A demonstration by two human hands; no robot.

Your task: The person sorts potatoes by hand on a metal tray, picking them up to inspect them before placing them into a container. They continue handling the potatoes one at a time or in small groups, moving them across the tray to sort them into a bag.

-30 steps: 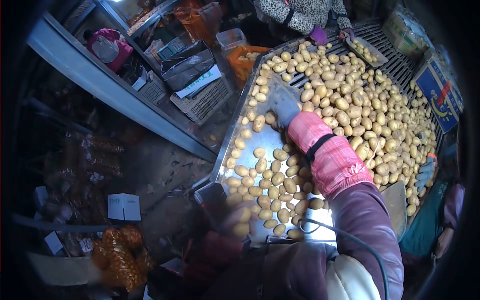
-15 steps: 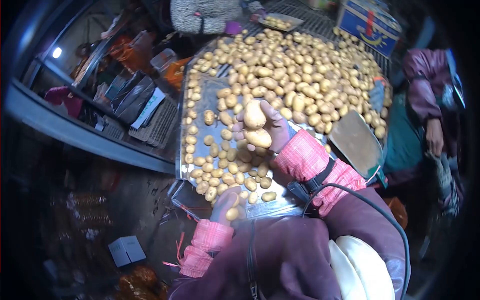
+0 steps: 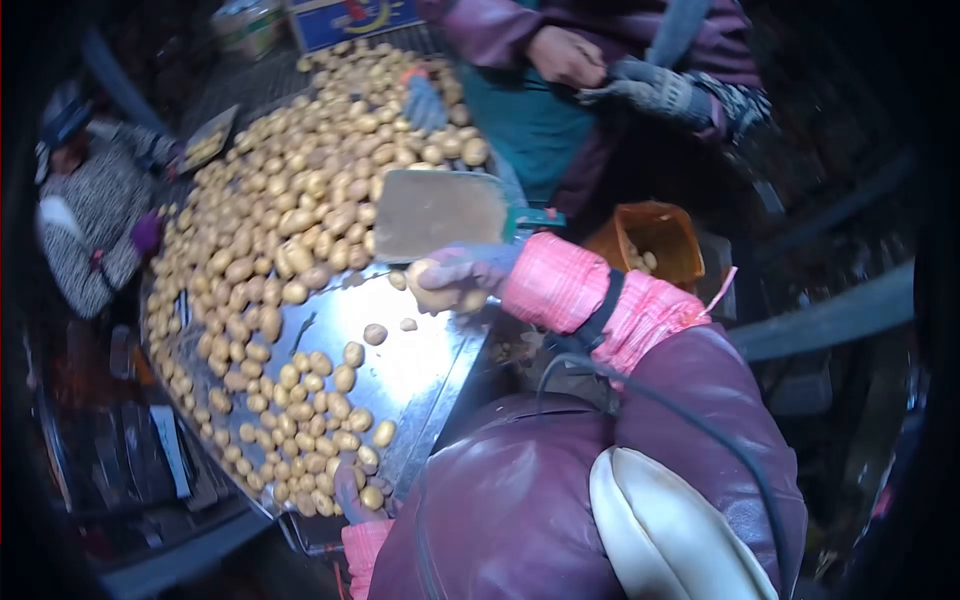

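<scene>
My right hand [image 3: 455,272], in a grey glove with a pink cuff, is shut on two potatoes [image 3: 432,296] above the right edge of the metal sorting table [image 3: 425,365]. My left hand [image 3: 352,492], gloved, rests among small potatoes [image 3: 305,425] at the table's near corner, one potato against its fingers; whether it grips it is unclear. A large heap of potatoes [image 3: 300,190] covers the far part of the table.
An orange bucket [image 3: 650,240] holding a few potatoes stands to the right of the table. A flat metal scoop [image 3: 440,212] lies by the heap. One person in purple with gloved hands [image 3: 650,90] stands across; another person [image 3: 85,220] sits at far left.
My view has swung right. My right hand has carried the two potatoes from over the table's middle to its right edge, toward the orange bucket. The left hand stays at the near corner.
</scene>
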